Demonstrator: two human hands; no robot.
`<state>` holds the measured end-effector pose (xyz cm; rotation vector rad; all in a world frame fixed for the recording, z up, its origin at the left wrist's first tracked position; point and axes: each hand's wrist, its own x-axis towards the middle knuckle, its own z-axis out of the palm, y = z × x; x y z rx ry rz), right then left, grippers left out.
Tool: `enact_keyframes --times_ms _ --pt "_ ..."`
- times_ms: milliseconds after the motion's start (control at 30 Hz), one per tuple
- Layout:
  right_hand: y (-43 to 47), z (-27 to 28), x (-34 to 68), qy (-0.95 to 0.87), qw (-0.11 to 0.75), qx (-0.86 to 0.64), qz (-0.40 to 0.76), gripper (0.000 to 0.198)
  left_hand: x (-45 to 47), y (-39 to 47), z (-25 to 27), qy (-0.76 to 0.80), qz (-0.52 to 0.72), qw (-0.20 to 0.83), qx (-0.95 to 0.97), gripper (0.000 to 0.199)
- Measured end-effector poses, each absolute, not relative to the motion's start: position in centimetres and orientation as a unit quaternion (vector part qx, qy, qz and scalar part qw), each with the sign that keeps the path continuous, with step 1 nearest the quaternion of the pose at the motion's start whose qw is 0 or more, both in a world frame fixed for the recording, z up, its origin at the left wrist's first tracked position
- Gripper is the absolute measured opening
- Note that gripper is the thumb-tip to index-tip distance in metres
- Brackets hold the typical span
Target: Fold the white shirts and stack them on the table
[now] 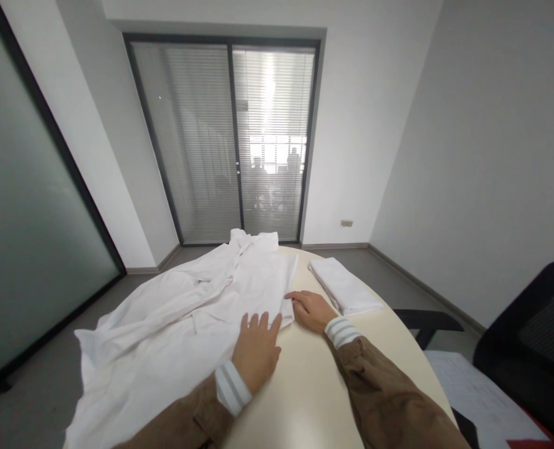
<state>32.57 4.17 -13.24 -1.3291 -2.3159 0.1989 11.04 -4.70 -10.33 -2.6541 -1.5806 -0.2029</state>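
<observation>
- I stand in the room and look at the round table (307, 383); a white shirt (178, 327) covers the left part of it, its collar end (255, 238) at the table's far edge.
- One piece seems to be finished: a folded white cloth (344, 287) lies flat and rather neat near the table's right edge, apart from the shirt and from both hands.
- On the shirt, the part toward the table's middle looks doubled over, with a fairly straight side, so I judge the folding here is only begun.
- Much is not yet folded: the wide part at the table's left lies loose and wrinkled, and its border hangs past the table's rim.
- The left hand (258, 349) is wide, with the palm down and the fingers spread upon the shirt's near border, at the middle of the table; it grasps nothing that I can see.
- The right hand (310, 310) is narrower, its fingers bent, touching the shirt's right side over the table's middle; whether it pinches the fabric, I cannot tell.
- Beyond the table's right edge stands a black chair (533, 337).
</observation>
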Motion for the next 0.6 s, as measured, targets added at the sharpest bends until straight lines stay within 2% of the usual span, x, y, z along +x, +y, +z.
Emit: enact_keyframes --times_ms 67,200,267,400,600 --pt "4.2 -13.5 32.4 -0.809 0.268 -0.510 0.117 0.033 11.0 -5.1 -9.7 -0.569 -0.033 0.033 -0.821 0.063" --pt "4.9 -14.6 32.1 -0.753 0.353 -0.512 0.215 0.031 10.9 -5.8 -8.1 -0.585 0.030 -0.008 -0.810 0.036" --pt "5.4 -15.2 32.1 -0.724 0.399 -0.512 0.233 0.030 11.1 -6.3 -7.5 -0.565 0.038 -0.017 -0.824 0.031" --pt "6.4 -16.0 32.4 -0.681 0.469 -0.523 0.208 0.025 11.2 -7.4 -6.4 -0.534 0.059 -0.042 -0.842 0.034" --pt "7.5 -16.4 33.3 -0.630 0.516 -0.556 0.167 0.028 10.2 -7.9 -5.1 -0.538 0.086 -0.043 -0.837 0.040"
